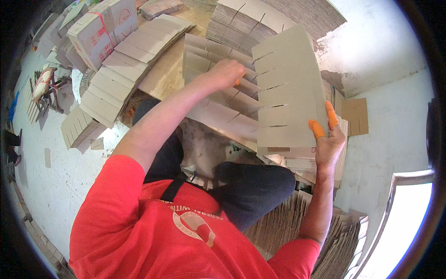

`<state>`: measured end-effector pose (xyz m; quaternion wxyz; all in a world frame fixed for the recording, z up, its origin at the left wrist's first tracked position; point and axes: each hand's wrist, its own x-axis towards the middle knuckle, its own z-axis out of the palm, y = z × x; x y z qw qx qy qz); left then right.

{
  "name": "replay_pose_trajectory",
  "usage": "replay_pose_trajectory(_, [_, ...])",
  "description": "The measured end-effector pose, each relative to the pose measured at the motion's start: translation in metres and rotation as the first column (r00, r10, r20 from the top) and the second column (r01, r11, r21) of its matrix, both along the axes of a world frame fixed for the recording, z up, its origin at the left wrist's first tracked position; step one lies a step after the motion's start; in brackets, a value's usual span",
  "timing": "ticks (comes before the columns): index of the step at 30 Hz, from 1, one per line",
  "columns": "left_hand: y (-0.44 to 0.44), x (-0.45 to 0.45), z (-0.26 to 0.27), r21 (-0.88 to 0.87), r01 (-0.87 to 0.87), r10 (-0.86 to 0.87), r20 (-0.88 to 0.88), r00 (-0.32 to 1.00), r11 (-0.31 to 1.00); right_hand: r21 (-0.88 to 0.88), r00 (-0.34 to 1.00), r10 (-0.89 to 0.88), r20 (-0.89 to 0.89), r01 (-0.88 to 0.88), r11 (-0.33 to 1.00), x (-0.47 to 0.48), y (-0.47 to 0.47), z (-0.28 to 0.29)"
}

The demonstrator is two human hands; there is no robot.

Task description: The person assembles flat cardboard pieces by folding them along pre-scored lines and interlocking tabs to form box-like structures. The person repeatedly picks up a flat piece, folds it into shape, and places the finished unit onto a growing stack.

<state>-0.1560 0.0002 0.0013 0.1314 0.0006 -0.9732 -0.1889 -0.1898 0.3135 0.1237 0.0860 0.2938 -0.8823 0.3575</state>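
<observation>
My right hand (329,143) grips the right edge of a slotted cardboard sheet (296,90), with orange finger covers on the thumb and a finger. The sheet stands tilted, its row of cut slits facing left. Left of it, several upright cardboard divider strips (240,115) stand in rows on a wooden board, their right ends meeting the slit side of the sheet. Whether they sit inside the slits is hard to tell. Over these strips is my left hand (228,71), fingers curled down and an orange cover just showing. Its fingertips are hidden, so any grip there is unclear.
Tall stacks of slotted cardboard (244,24) stand at the back against the wall. A long fanned row of cardboard pieces (122,66) lies to the left, beside a printed carton (101,33). More cardboard sheets (278,219) are packed by my right leg.
</observation>
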Motion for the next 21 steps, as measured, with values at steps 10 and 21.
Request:
replay_pose_trajectory(10, [-0.005, -0.007, -0.018, -0.135, 0.037, -0.056, -0.133, 0.990, 0.990, -0.062, 0.999, 0.034, -0.007, -0.034, 0.997, 0.011, -0.008, 0.004])
replay_pose_trajectory(21, [-0.004, 0.005, 0.002, 0.072, 0.022, -0.016, -0.091, 0.996, 0.997, -0.052, 0.999, -0.032, 0.019, 0.033, 0.998, 0.006, -0.005, 0.003])
